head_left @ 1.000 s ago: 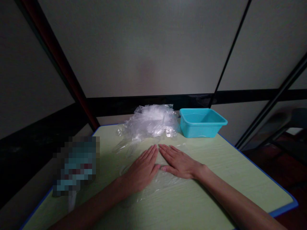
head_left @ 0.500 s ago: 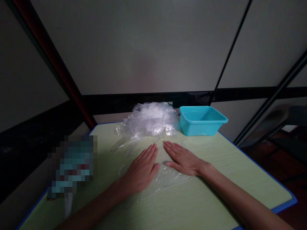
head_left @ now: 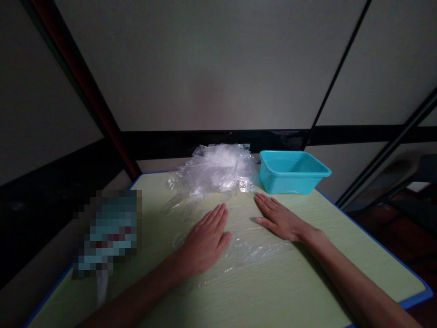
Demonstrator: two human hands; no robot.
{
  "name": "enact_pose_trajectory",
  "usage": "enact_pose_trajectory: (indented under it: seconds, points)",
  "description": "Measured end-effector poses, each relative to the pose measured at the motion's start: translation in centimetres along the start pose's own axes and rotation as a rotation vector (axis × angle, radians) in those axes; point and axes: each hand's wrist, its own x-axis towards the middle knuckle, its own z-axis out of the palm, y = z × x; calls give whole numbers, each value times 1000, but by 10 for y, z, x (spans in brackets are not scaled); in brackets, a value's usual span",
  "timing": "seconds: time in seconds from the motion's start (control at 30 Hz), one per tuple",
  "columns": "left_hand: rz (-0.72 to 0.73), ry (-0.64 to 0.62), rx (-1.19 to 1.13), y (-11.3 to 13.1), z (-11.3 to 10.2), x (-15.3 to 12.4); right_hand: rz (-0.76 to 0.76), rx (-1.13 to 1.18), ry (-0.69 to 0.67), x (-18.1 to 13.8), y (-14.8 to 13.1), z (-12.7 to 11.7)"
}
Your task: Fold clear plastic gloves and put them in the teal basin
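Note:
A clear plastic bag (head_left: 252, 251) is spread on the light green tabletop, its near part wrinkled and its outline hard to make out. My left hand (head_left: 206, 241) lies flat on the left part of it, fingers stretched forward and thumb apart. To the right, my right hand (head_left: 278, 217) rests palm down on or just beside the bag's far right part, fingers extended. Neither hand grasps anything. Beyond my hands sits a loose heap of clear plastic bags (head_left: 218, 168), several of them trailing toward my left hand.
A turquoise plastic basin (head_left: 290, 182) stands at the back right, near the table's edge. At the left edge lies a pixelated item (head_left: 109, 237) with a pale strip hanging from it. A wall panel (head_left: 211, 68) rises behind the blue-edged table (head_left: 368, 264).
My right hand has slid right and forward across the plastic, away from my left hand. My left hand stays nearly in place. The whole view has shifted slightly.

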Motion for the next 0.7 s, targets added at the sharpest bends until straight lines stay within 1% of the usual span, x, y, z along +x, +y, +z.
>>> enact_pose_trajectory:
  seconds: [0.07, 0.2, 0.27, 0.43, 0.7]
  points:
    - [-2, 4, 0, 0, 1, 0, -18, 2, 6, 3, -8, -2]
    - [-4, 10, 3, 0, 3, 0, -190, 21, -38, 14, -34, -1]
    - [-6, 10, 5, -1, 3, 0, -248, 30, -62, 19, -43, 2]
    - [-2, 14, 4, -1, 4, 1, -245, 33, -69, 20, -42, 6]
    - [-30, 39, 3, -5, 3, -4, -244, 31, -55, 19, -41, 6]
